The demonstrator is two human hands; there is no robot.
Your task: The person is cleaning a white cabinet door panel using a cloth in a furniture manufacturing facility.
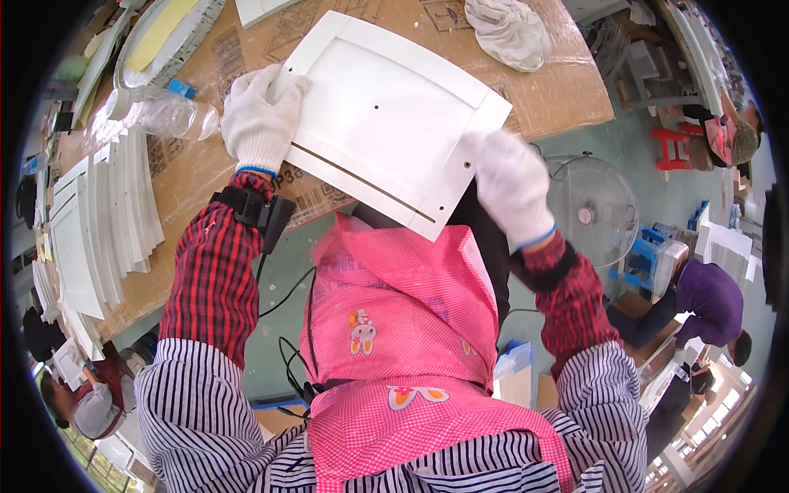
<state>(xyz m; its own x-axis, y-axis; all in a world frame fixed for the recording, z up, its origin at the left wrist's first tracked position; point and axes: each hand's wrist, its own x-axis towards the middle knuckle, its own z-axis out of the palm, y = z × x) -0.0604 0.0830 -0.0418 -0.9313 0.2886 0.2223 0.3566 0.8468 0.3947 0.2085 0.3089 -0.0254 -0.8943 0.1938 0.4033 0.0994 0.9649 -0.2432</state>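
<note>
White panel (386, 107), 1 pc, w/ a raised frame, is tilted btwn both hands, over the near edge of the brown cardboard-topped surface (567, 90); its lower corner sticks out past that edge, above the pink apron (403, 304). On its face: 1 long dark slot along the near side, plus at least 3 small dark holes.

L hand (261, 115), white-gloved, is closed on the panel's L end, thumb over the face, & hides part of that edge. R hand (514, 185), same type of glove, is at the R edge, blurred; can't tell how far open it is or if it grips. It covers some of that edge too.

Around: 1 clear plastic bottle (168, 113) lies on its side just beside the L hand, crowding that side; 1 small blue item (181, 88) is next to it. Far L, a row of overlapping white pieces (107, 222), too many to count exactly. Top L, 1 oval tray (123, 70) w/ yellow stuff in it. Top R of surface, 1 crumpled white cloth (514, 33), well apart from the R hand.

Off the surface, R side: 1 fan (588, 209), 1 red stool (672, 148), blue stool(s) (645, 259), qty unclear. At least 2 other ppl: 1 in purple (711, 300) at R, 1 lower L (94, 411).
</note>
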